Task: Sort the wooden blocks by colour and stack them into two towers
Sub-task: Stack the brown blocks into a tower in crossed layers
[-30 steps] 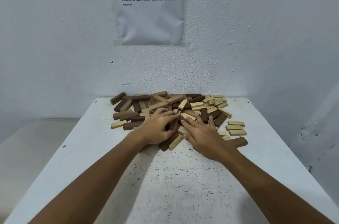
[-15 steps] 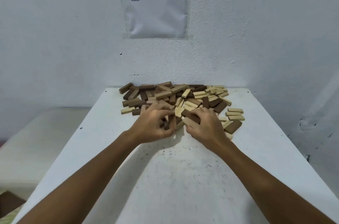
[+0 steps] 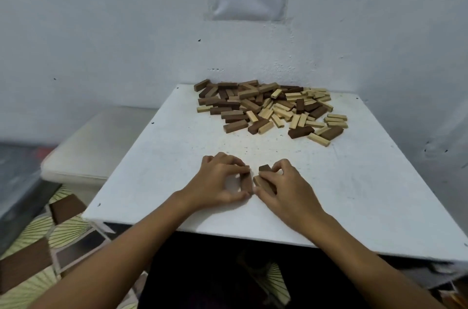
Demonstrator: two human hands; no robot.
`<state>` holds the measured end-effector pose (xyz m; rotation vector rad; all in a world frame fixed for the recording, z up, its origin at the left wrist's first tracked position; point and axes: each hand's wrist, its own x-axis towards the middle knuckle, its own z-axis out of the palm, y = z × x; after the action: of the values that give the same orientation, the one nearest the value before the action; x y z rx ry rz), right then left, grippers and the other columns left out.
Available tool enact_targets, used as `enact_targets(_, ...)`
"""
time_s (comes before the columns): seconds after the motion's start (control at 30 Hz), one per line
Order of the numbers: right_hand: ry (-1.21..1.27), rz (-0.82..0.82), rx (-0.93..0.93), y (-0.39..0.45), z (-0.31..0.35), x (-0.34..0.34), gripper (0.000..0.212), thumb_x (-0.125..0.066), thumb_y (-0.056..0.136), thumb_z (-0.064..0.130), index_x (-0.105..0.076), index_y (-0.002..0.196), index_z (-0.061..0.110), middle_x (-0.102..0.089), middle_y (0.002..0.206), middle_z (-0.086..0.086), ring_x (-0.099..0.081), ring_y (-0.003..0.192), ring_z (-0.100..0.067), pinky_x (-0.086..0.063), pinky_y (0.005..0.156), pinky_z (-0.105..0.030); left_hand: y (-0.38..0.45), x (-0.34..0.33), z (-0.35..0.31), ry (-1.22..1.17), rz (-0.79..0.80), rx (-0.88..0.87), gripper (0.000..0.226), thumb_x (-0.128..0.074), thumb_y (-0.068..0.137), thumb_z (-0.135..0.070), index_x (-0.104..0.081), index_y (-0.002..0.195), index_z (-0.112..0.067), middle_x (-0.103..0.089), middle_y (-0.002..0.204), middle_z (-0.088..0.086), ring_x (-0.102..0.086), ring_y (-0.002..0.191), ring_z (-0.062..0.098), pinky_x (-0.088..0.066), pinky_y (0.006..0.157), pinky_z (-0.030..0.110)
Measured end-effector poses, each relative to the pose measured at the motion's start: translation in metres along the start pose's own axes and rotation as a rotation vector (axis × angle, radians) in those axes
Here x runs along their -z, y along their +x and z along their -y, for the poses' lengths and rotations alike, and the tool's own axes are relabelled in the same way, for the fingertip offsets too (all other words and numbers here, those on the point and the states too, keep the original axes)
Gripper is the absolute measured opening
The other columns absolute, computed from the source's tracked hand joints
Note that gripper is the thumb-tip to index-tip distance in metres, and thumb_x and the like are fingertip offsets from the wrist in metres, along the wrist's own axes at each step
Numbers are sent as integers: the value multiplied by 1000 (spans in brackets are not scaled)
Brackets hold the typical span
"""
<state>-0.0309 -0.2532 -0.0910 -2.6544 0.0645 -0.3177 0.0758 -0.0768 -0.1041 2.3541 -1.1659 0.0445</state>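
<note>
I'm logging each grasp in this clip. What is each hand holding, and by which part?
Left hand pinches one dark brown wooden block by its two ends. Right hand holds two dark brown wooden blocks; its grip is partly hidden.

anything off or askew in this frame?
Nothing damaged. The block pile at the table's far edge is a jumble, dark and light mixed, no tower yet. The left hand and right hand each hold dark blocks near the front, not yet aligned: the right-hand ones sit askew.
</note>
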Motion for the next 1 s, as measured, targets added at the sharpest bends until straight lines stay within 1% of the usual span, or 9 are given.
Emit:
enact_targets(0.1,89,99,-22,-17,10,7,41,-56,91,50,-64,122,25,-40,116,3,-53,104,-18,-47,85,-31,-19,3,-6,-17,30,3,63,-58,72,-67,-65,125,-33,-57,125,-15,-42,119,3,-28,101,39)
enact_targets(0.17,147,162,-11,-21,10,14,47,-62,88,47,-59,131,28,-38,123,5,-51,113,-17,-45,95,-31,-27,4,-11,-7,62,15,69,-58,70,-71,-61,129,-35,-52,132,-13,-38,124,4,-25,105,39)
enact_targets(0.27,116,306,12,-13,-2,27,70,-73,80,38,-43,144,33,-27,148,7,-29,136,-15,-33,109,-33,-32,5,-18,-2,116,33,84,-63,65,-76,-51,138,-37,-40,147,-13,-27,135,5,-19,110,37)
enact_targets(0.37,104,426,-2,-10,-16,32,86,-77,78,37,-31,150,35,-19,157,11,-12,142,-10,-23,112,-35,-31,1,-29,-12,137,39,94,-62,59,-80,-52,138,-32,-42,148,-12,-27,135,6,-19,108,35)
enact_targets(0.47,177,377,32,-12,-25,22,79,-78,78,36,-40,147,32,-33,151,11,-19,135,-2,-23,105,-26,-27,-2,-33,-65,111,50,89,-58,58,-78,-61,131,-26,-53,138,-7,-36,128,8,-27,105,36)
enact_targets(0.6,217,282,22,-11,-27,16,70,-82,73,39,-54,136,30,-46,132,11,-31,123,-3,-31,102,-28,-23,-2,-30,-126,91,43,83,-62,60,-73,-66,125,-22,-61,131,-4,-45,121,11,-38,100,35)
enact_targets(0.77,188,216,33,-14,-24,11,74,-83,66,51,-57,132,31,-47,119,14,-37,115,-3,-37,96,-28,-27,1,-29,-165,78,77,81,-61,61,-71,-67,124,-21,-59,135,-2,-48,119,13,-42,97,35)
enact_targets(0.9,230,277,22,-12,-27,17,81,-85,65,50,-50,138,37,-36,135,18,-31,126,-1,-33,103,-29,-30,8,-26,-161,147,110,94,-70,57,-72,-51,139,-30,-47,146,-9,-37,130,10,-33,107,35)
enact_targets(1.0,196,343,21,-9,-28,22,89,-84,68,46,-40,145,37,-26,152,18,-19,138,-5,-25,113,-37,-30,13,-17,-169,197,176,96,-76,57,-67,-40,142,-43,-46,140,-8,-38,130,15,-32,109,39)
